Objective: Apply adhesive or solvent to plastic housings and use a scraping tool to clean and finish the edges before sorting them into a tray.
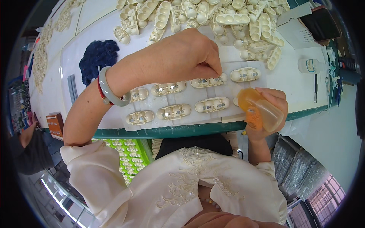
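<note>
My left hand (190,53), with a bangle on its wrist, reaches across the table. Its thumb and fingertips are pinched together at the right end of a cream oval case part (207,81); whatever they grip is too small to make out. My right hand (278,100) is wrapped around a translucent amber bottle (266,114) with an orange patch, tilted near the table's front edge. Two rows of similar cream parts with rounded humps and small silvery discs lie on a pale sheet (190,122), among them a front-row part (212,105) just below my left fingers.
A heap of cream parts (232,19) covers the far side. Dark blue cloth (97,59) lies at left. On the right are a small clear bottle (306,65), a black pen (316,88) and a phone (321,24) by a white box. Below the table's green edge (159,133) sits a green tray (142,152).
</note>
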`<state>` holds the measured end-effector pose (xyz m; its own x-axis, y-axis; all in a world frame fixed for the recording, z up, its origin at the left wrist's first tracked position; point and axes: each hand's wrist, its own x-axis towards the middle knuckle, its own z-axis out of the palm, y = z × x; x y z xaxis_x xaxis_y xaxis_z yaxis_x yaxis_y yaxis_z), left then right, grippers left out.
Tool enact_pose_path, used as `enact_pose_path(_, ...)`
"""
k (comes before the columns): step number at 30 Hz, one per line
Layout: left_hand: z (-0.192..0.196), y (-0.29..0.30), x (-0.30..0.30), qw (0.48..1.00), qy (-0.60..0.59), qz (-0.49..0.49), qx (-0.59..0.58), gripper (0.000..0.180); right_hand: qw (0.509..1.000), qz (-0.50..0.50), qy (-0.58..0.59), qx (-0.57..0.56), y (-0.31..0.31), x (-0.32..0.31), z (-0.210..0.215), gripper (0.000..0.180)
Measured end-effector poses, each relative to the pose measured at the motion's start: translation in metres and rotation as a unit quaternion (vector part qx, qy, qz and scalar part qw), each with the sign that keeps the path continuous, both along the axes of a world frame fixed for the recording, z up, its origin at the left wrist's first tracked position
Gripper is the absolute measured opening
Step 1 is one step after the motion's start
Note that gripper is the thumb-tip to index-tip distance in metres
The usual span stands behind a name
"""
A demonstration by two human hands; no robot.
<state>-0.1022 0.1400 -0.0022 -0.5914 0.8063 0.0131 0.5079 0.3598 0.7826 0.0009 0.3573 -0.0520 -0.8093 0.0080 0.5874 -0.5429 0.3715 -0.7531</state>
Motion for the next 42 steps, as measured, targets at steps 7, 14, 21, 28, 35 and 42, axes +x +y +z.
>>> enact_pose_path(7, 0.006, 0.006, -0.009, 0.998, 0.006, -0.043, -0.033, 0.008, 0.997, -0.052, 0.016, 0.046, 0.017, 0.002, -0.008, 0.050)
enact_pose_path(14, 0.006, 0.007, -0.007, 0.996, 0.066, -0.061, -0.018, 0.008, 0.998, -0.049, 0.024, 0.033, 0.022, 0.001, -0.009, 0.047)
enact_pose_path(21, 0.001, 0.000, 0.004, 0.999, 0.051, -0.015, -0.002, 0.010, 0.994, -0.101, 0.043, 0.028, 0.024, 0.001, -0.009, 0.036)
enact_pose_path(28, 0.006, -0.003, 0.013, 0.999, 0.043, 0.031, 0.010, 0.017, 0.997, -0.063, 0.047, 0.008, 0.020, -0.001, -0.008, 0.030)
enact_pose_path(35, 0.029, -0.042, 0.035, 0.979, 0.101, 0.177, 0.017, 0.024, 0.997, -0.059, 0.017, -0.039, 0.023, -0.005, -0.009, 0.037)
enact_pose_path(42, -0.010, -0.135, 0.065, 0.788, 0.149, 0.575, 0.163, 0.018, 0.995, -0.096, 0.038, 0.011, 0.024, -0.003, -0.008, 0.032)
